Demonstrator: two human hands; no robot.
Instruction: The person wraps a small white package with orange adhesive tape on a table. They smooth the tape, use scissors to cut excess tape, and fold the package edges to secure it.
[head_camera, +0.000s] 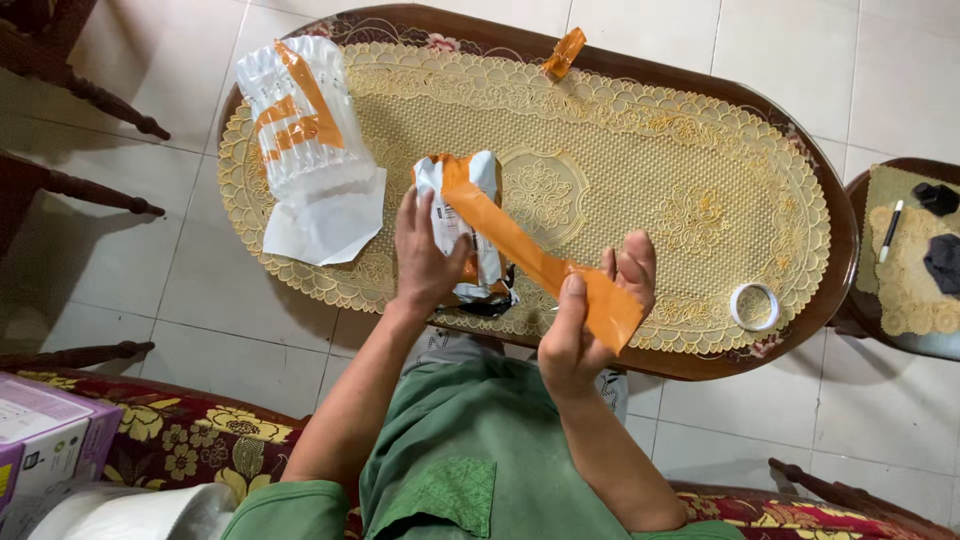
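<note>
Left hand (425, 250) clamping white parcel (470, 215) over oval table (800, 330); right hand (590, 320) pinching orange tape strip (520, 245), peeling; tape likely tearing if jerked.

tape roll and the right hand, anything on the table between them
In the head view the stretch between the tape roll and the right hand shows only bare lace table cover.

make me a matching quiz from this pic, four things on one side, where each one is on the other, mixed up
Things:
1. orange tape strip
2. white tape roll
3. air-cushion wrap
4. black pen

Places:
A. on the small side table
B. far left end of the oval table
C. stretched between the parcel and the right hand
D. near the oval table's right front edge

Pairs: 1-C, 2-D, 3-B, 4-A
</note>
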